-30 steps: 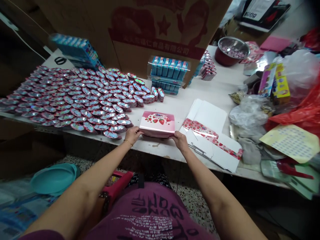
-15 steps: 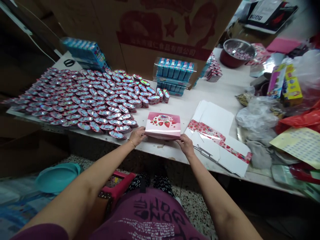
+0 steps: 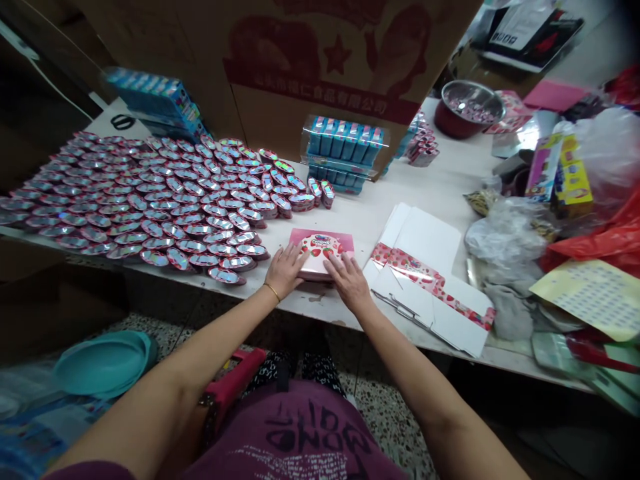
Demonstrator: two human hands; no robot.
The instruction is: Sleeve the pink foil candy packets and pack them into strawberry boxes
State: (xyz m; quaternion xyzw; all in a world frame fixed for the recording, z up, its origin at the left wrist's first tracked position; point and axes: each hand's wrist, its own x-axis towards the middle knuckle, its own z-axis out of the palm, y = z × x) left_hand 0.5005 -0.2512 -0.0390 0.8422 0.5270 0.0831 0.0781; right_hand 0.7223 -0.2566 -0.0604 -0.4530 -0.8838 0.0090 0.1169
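Observation:
A pink carton (image 3: 320, 241) printed with strawberries lies near the table's front edge. On its left front part rests my left hand (image 3: 286, 270), fingers stretched out over the lid. My right hand (image 3: 349, 280) lies across its right front part, fingers also extended and a little spread. Neither hand grips anything. To the right, flat unfolded cartons (image 3: 425, 233), white inside with strawberry-print strips, are stacked on the table. Many small oval packs (image 3: 190, 207) with shiny silver tops and red edges crowd the table on the left.
Behind stands a large cardboard box (image 3: 320, 67), with blue packs in clear wrap (image 3: 345, 140) before it. A metal bowl (image 3: 467, 107) of small pieces sits at the back right. Plastic bags (image 3: 510, 233) fill the right side. Teal basins (image 3: 103, 363) are below left.
Both hands have moved from the carton's lower side corners onto its top, fingers now laid flat. The carton's front top part sits lower. The view has shifted slightly.

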